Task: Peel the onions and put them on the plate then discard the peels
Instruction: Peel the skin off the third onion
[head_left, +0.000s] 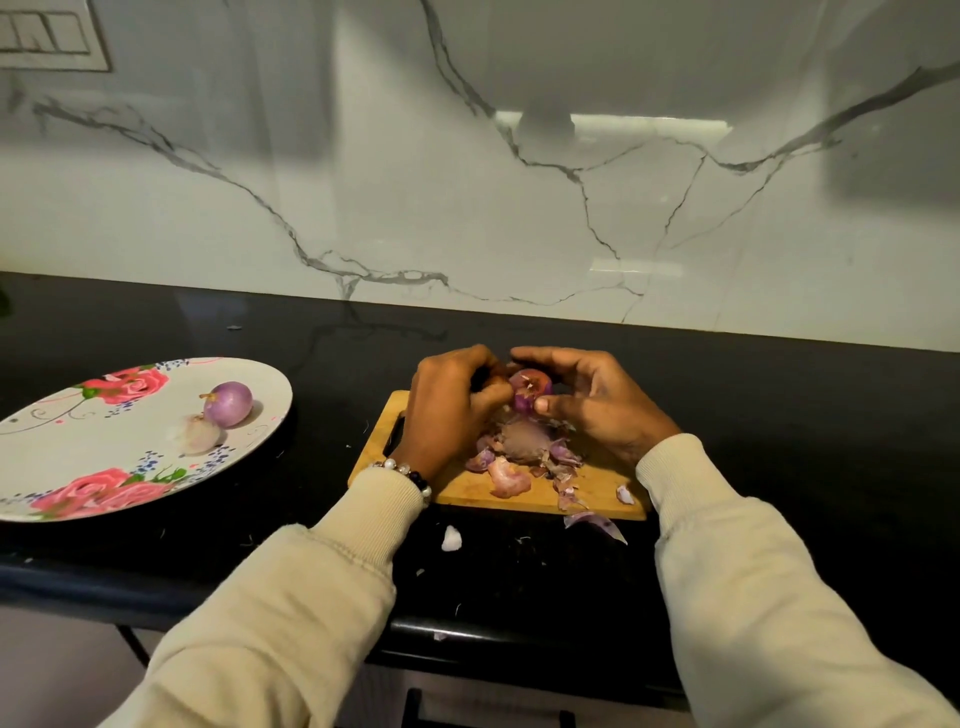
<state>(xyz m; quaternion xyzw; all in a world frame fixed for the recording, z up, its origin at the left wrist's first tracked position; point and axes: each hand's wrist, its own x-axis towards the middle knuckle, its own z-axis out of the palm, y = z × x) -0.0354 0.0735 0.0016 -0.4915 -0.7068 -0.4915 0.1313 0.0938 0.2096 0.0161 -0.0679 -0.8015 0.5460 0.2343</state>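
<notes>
Both hands worked one onion (530, 387) above the board's (467, 491) far edge. The right hand (597, 400) cupped it, thumb pressed to its side; the left hand (452, 405) apparently pinched loose skin. Small, firm and slick once bared, it likely needed holding at its ends. Peels (519, 457) littered the board; two onions (218, 415) sat on the plate (78, 452) near the counter's left edge.

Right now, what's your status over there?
Both hands, left and right, grip one onion over cutting board. Two peeled onions on plate. Peels piled on board, nothing blocking.
</notes>
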